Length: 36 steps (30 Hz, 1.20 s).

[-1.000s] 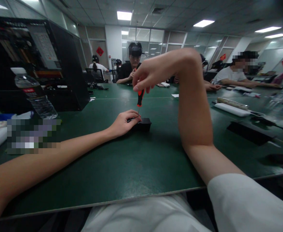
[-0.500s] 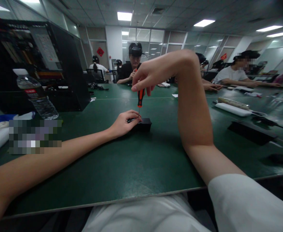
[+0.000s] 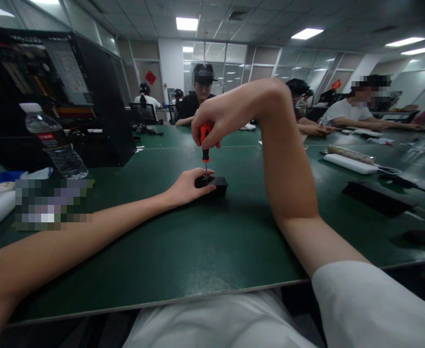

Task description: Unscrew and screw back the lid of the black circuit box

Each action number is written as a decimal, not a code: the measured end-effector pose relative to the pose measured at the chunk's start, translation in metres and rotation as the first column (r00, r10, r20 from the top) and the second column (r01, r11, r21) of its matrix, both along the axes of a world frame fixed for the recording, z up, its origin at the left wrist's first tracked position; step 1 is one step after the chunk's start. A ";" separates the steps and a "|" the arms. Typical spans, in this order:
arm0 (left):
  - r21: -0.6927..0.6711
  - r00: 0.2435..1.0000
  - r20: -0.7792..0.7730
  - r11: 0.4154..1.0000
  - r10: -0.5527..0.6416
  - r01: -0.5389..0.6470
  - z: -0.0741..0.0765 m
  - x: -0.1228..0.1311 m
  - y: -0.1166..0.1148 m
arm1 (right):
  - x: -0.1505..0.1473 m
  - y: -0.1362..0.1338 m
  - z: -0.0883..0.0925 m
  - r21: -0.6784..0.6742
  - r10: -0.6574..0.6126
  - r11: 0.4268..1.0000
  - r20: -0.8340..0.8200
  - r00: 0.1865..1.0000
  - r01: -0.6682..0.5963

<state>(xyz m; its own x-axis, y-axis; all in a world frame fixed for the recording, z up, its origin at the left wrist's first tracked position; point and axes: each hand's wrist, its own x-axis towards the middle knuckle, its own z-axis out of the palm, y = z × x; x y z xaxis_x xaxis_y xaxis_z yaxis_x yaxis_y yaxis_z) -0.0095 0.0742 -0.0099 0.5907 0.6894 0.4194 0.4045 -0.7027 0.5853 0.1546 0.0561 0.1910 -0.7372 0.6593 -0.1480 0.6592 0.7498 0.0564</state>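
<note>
My right hand [image 3: 209,126] is closed around the handle of an orange and black screwdriver [image 3: 205,153], held upright with its tip down. The thin shaft meets the top of a small black box-shaped part [image 3: 219,186] lying on the green table. Around the left end of that part, my left hand [image 3: 190,186] is closed, thumb on the near side and fingers on the far side. Whether a screw sits beneath the tip is too small to see.
A tilted water bottle [image 3: 54,140] and an open black computer case [image 3: 99,101] are at the left. To the right lie a black block-like part [image 3: 377,198] and a white power strip [image 3: 350,164]. A person [image 3: 202,89] sits across the green table [image 3: 183,261].
My right hand has moved slightly left and down along the screwdriver, its fingers now wrapped round the handle. My left fingers have spread from the shaft to grip both sides of the black part.
</note>
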 end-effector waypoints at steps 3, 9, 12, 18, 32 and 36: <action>0.009 0.997 -0.061 0.999 0.037 -0.036 0.000 0.001 -0.001 | -0.001 0.004 -0.002 0.028 0.028 0.999 0.020 0.999 -0.029; 0.106 0.991 -0.051 0.987 0.127 -0.121 0.001 0.002 -0.008 | -0.006 0.002 -0.007 0.039 0.020 0.999 0.033 0.999 -0.021; 0.126 0.990 -0.041 0.983 0.136 -0.130 -0.001 0.002 -0.009 | -0.011 0.000 -0.009 0.004 0.017 1.000 0.046 0.999 -0.017; 0.125 0.994 -0.028 0.987 0.107 -0.102 -0.002 0.002 -0.009 | -0.023 -0.003 -0.013 0.007 0.133 0.991 -0.003 0.991 -0.133; 0.170 0.999 -0.031 0.985 -0.006 0.011 -0.005 0.002 -0.004 | -0.030 -0.013 -0.028 0.134 0.173 0.979 -0.134 0.976 -0.155; 0.145 1.000 -0.027 0.989 -0.013 0.017 -0.002 0.002 -0.006 | -0.019 -0.007 -0.059 0.515 0.245 0.856 -0.328 0.912 -0.045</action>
